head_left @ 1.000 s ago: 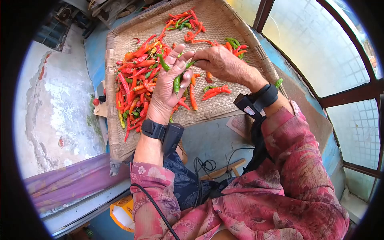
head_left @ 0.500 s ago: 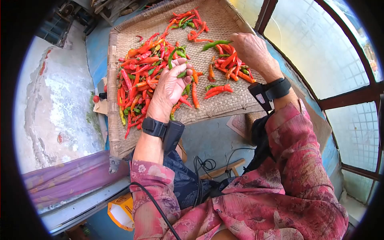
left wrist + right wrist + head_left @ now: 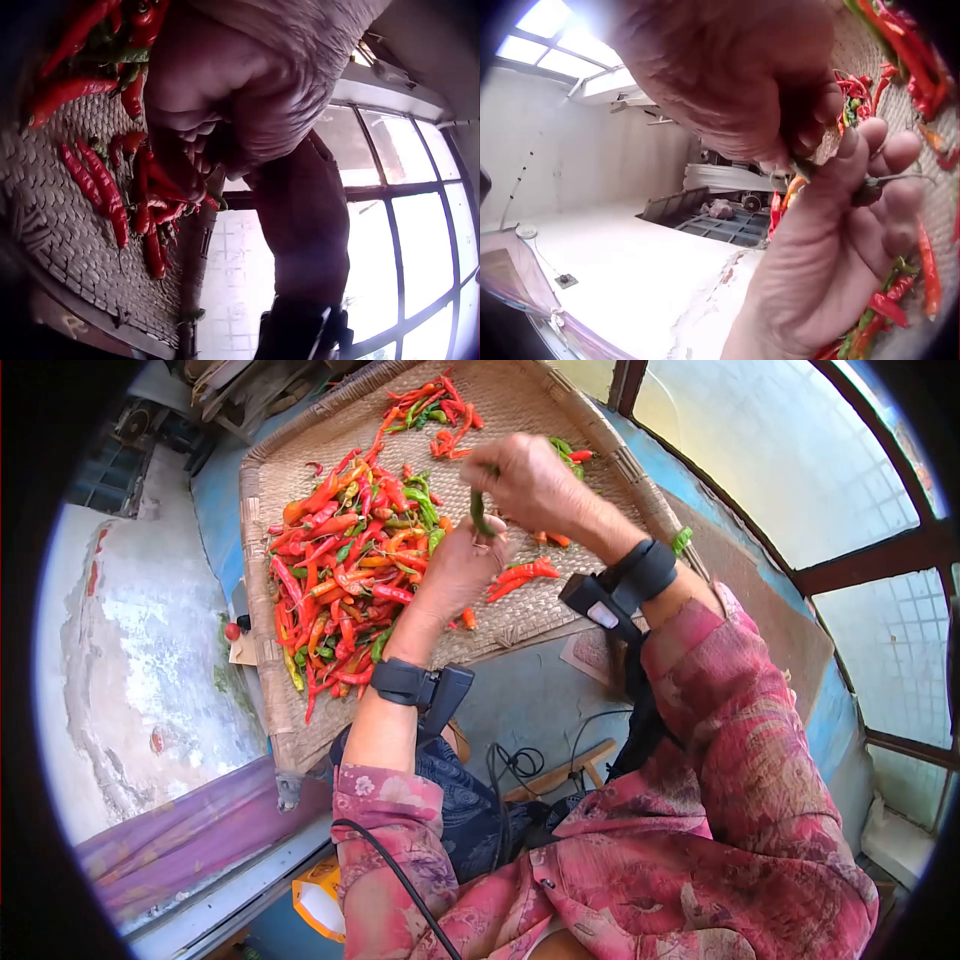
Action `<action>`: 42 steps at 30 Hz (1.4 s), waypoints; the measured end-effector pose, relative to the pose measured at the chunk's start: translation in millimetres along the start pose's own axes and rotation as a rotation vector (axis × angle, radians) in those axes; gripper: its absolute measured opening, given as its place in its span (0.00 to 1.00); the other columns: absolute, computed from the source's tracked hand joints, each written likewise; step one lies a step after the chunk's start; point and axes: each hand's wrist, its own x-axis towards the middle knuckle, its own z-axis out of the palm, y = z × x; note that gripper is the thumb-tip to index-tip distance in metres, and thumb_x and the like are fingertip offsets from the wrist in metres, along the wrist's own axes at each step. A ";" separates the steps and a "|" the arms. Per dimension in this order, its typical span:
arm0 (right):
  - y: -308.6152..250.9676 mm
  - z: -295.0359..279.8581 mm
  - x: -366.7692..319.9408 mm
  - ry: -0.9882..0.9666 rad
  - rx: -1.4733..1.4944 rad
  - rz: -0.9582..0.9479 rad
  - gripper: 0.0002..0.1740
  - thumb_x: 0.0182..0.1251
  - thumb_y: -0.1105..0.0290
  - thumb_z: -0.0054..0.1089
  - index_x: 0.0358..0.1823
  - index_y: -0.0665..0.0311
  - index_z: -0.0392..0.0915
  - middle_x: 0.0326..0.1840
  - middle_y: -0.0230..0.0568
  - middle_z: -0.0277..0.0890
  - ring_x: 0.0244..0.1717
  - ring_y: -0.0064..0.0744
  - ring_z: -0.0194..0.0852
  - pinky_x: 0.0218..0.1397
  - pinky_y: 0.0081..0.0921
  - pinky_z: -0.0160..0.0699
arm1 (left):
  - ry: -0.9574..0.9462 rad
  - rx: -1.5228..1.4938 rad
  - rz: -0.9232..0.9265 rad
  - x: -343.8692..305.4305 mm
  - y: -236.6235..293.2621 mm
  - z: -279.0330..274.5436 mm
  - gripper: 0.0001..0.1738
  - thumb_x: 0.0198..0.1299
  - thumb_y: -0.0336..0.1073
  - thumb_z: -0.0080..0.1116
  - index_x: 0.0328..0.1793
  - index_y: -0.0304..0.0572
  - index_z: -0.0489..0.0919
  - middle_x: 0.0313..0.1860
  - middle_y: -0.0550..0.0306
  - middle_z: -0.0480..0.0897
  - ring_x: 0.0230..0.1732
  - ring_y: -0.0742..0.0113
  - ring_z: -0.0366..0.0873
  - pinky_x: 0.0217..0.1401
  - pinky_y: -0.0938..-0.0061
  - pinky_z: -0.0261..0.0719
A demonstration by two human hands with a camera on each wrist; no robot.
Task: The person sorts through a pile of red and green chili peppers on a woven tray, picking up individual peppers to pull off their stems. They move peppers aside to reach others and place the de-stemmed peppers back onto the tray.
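Both hands meet over a woven tray (image 3: pixel 520 624) of chili peppers. A green chili pepper (image 3: pixel 480 517) stands upright between them in the head view. My right hand (image 3: pixel 532 482) pinches its upper end, and my left hand (image 3: pixel 466 568) holds the lower part. In the right wrist view, the left thumb presses against a dark green chili (image 3: pixel 867 193) whose thin stem sticks out past the fingers. The left palm is turned up there. Curled fingers of the right hand (image 3: pixel 240 82) hide part of the work in the left wrist view.
A large heap of mostly red chilies (image 3: pixel 345 570) fills the tray's left side. Smaller groups lie at the back (image 3: pixel 432 405) and near the front (image 3: pixel 522 576). Frosted windows (image 3: pixel 780 470) stand at the right, a peeling wall (image 3: pixel 150 650) at the left. Black cables (image 3: pixel 515 762) hang below.
The right hand was over the right-hand chilies with a green chili half a second ago. It has come back left to the left hand, which has shifted slightly right and turned.
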 end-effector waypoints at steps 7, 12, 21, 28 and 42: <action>47.7 -27.3 -2.1 0.057 -0.526 0.144 0.09 0.54 0.69 0.55 0.34 0.65 0.77 0.28 0.50 0.75 0.34 0.49 0.76 0.38 0.39 0.75 | -0.043 0.872 0.263 -0.2 -8.7 22.2 0.30 0.47 0.37 0.62 0.56 0.34 0.67 0.63 0.39 0.62 0.64 0.45 0.62 0.63 0.63 0.64; 36.7 -16.8 -0.9 -0.270 -0.510 0.175 0.11 0.52 0.69 0.55 0.38 0.64 0.75 0.35 0.49 0.76 0.40 0.47 0.75 0.42 0.36 0.75 | -0.046 1.061 0.275 5.3 -17.4 22.6 0.17 0.45 0.27 0.52 0.44 0.31 0.70 0.52 0.38 0.68 0.52 0.41 0.70 0.54 0.58 0.70; 28.6 1.0 -23.3 -0.710 -0.552 0.151 0.09 0.51 0.72 0.56 0.33 0.66 0.80 0.35 0.47 0.79 0.39 0.40 0.79 0.36 0.34 0.77 | 0.284 0.803 0.350 -2.6 -8.6 5.6 0.07 0.43 0.25 0.51 0.31 0.35 0.70 0.25 0.44 0.74 0.27 0.49 0.75 0.31 0.59 0.72; 33.9 -18.3 -16.3 -0.653 -0.687 0.229 0.11 0.53 0.65 0.58 0.33 0.64 0.80 0.35 0.44 0.79 0.42 0.40 0.78 0.41 0.34 0.74 | 0.319 -0.498 -0.028 -19.6 17.5 -28.6 0.06 0.49 0.31 0.52 0.34 0.41 0.71 0.25 0.61 0.74 0.23 0.72 0.71 0.26 0.77 0.71; -1.7 14.5 -3.3 -0.149 0.859 0.548 0.17 0.66 0.58 0.52 0.33 0.68 0.74 0.20 0.28 0.66 0.18 0.14 0.62 0.18 0.14 0.64 | 0.244 -0.967 0.028 -21.6 17.6 -24.9 0.10 0.59 0.32 0.53 0.47 0.45 0.71 0.37 0.61 0.76 0.33 0.71 0.76 0.36 0.76 0.77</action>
